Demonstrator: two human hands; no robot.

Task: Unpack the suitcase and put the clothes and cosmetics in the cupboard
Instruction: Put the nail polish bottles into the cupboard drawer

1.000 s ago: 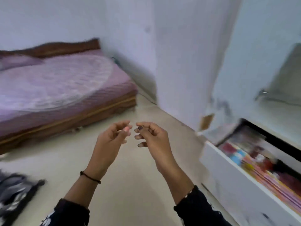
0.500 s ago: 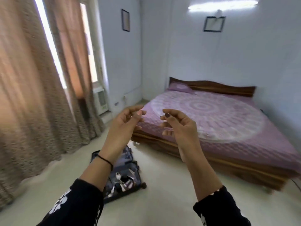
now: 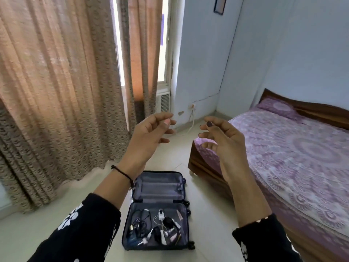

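Suitcase open flat on floor beside bed, small items in near half; above, left hand and right hand apart, loosely curled, holding nothing.

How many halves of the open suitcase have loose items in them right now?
1. The near half of the suitcase on the floor holds cables and small items. The far half shows only its lining; anything tucked behind that would be hidden.

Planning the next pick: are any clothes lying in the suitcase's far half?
No, the suitcase shows only bare lining in its far half; the small items all lie in the near half.
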